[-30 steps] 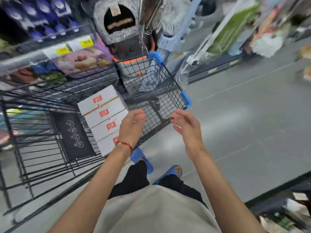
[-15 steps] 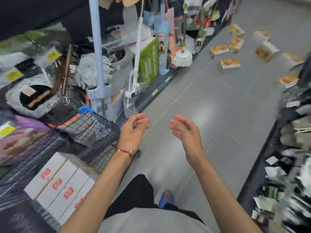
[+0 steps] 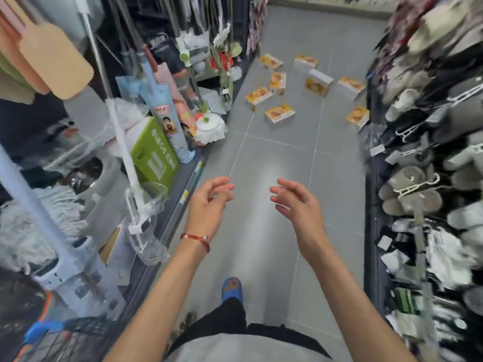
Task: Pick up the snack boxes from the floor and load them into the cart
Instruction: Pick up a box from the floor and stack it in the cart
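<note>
Empty hands, boxes waiting further down the aisle

The left hand [image 3: 209,207] and right hand [image 3: 296,205] hover apart, fingers loosely spread and holding nothing. The snack boxes [image 3: 279,114] lie well ahead of both hands, strewn over the grey floor [image 3: 264,158] between the shelves. The cart [image 3: 68,340] sits behind the left hand, low at its outer side. The step probably goes best by walking close, crouching, and taking the nearest box by its long edges, while keeping clear of the mop [image 3: 210,128] jutting out beyond the left hand.
</note>
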`<state>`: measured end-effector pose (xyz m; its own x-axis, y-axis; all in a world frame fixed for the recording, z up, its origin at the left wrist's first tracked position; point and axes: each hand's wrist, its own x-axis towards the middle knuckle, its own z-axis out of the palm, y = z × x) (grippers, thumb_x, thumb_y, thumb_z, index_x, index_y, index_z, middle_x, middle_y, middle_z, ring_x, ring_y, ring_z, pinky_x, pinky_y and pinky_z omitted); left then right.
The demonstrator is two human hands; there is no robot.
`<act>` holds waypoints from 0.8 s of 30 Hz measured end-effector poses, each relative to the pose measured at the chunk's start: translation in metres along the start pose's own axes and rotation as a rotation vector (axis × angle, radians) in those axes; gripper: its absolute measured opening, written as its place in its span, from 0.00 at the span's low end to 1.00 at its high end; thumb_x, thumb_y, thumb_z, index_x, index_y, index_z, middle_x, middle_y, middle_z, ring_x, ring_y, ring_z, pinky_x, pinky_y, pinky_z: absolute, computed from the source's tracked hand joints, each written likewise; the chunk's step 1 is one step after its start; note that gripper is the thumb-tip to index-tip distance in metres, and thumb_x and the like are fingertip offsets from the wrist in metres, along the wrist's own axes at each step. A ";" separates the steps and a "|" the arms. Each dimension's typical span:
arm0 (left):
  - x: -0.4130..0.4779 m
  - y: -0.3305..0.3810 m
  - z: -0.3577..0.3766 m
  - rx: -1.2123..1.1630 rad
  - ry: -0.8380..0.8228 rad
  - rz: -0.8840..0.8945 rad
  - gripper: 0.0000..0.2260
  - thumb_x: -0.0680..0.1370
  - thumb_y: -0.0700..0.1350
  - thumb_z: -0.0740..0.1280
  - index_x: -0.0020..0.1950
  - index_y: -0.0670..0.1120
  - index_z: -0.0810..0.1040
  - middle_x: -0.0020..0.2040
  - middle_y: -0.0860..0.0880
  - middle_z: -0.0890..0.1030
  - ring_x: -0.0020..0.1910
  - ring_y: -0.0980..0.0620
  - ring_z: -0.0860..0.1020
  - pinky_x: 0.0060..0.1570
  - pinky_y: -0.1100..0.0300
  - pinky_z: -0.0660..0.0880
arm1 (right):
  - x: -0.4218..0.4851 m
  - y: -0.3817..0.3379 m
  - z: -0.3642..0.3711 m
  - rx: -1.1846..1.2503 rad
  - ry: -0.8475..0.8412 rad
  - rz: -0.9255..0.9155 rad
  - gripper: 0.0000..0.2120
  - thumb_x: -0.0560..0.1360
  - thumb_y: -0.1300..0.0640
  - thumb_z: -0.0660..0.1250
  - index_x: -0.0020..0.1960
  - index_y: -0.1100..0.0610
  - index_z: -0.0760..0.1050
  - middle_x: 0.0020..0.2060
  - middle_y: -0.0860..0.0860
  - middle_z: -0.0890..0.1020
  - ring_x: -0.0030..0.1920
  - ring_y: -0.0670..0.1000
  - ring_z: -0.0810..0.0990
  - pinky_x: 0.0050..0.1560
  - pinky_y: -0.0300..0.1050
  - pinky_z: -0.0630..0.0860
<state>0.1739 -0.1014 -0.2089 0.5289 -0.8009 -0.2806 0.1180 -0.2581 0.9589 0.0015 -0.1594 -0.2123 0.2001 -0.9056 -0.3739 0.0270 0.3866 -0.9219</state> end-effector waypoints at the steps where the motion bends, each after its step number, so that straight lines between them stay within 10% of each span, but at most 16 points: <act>1: 0.018 0.007 0.003 0.001 -0.021 0.003 0.12 0.79 0.32 0.62 0.53 0.48 0.78 0.50 0.49 0.83 0.52 0.48 0.80 0.47 0.64 0.74 | 0.014 -0.007 0.004 0.013 0.021 -0.001 0.11 0.82 0.63 0.66 0.62 0.56 0.80 0.52 0.51 0.87 0.52 0.49 0.84 0.65 0.53 0.78; 24: 0.472 0.127 0.261 0.119 -0.202 -0.201 0.13 0.78 0.34 0.65 0.55 0.51 0.79 0.53 0.52 0.84 0.55 0.51 0.81 0.53 0.58 0.75 | 0.493 -0.181 -0.048 0.077 0.144 0.202 0.10 0.80 0.60 0.69 0.59 0.53 0.82 0.54 0.53 0.88 0.49 0.47 0.85 0.59 0.45 0.79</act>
<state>0.2189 -0.6529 -0.2309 0.3259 -0.8154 -0.4784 0.0978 -0.4743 0.8749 0.0485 -0.6843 -0.2343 0.0681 -0.8219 -0.5656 0.0762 0.5695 -0.8184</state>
